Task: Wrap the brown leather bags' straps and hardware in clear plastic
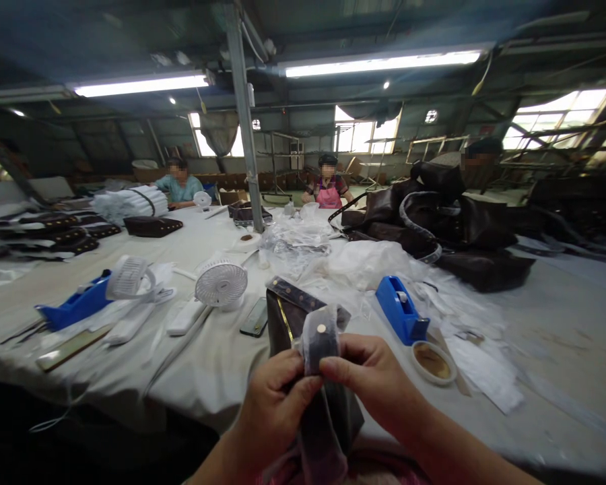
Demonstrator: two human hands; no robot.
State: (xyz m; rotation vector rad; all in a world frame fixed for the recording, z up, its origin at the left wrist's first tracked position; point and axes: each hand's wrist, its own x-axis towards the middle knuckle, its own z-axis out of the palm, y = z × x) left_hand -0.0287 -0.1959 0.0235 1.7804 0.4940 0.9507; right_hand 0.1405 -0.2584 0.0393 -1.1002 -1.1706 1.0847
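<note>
Between my hands is a dark bag strap with a round metal stud, wrapped in translucent plastic film. My left hand is closed on it from the left, thumb on top. From the right, my right hand pinches the strap with thumb and fingers. The strap's lower part hangs down toward my lap. Just behind it stands a dark brown bag with a gold zipper and a studded top edge, partly hidden by the strap and my hands.
Blue tape dispensers sit at both sides, with a tape roll at the right. White fans and a phone lie left. Brown bags pile up at the right behind plastic bags. Co-workers sit across the table.
</note>
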